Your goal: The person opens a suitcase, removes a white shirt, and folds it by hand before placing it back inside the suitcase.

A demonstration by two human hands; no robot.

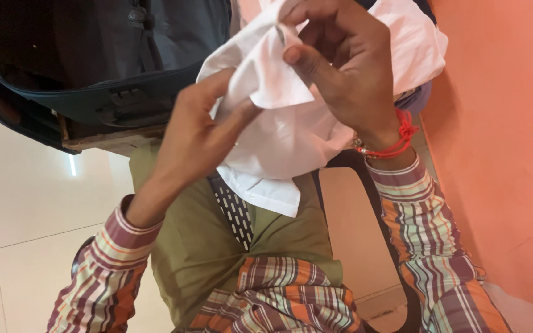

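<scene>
Head view: over the lap, left hand pinches the white cloth from below to hold it taut, right hand nips its upper fold between thumb and fingertips; beyond, an open black bag gapes.

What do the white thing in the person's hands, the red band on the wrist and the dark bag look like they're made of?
White garment: thin woven cloth, probably cotton, matte; it creases softly and has a stitched hem. Both the left hand and the right hand pinch it. Red band: twisted thread or cord, knotted, with small metallic-looking beads beside it. Dark bag: looks like synthetic fabric with a slight sheen, strap and buckle.
</scene>
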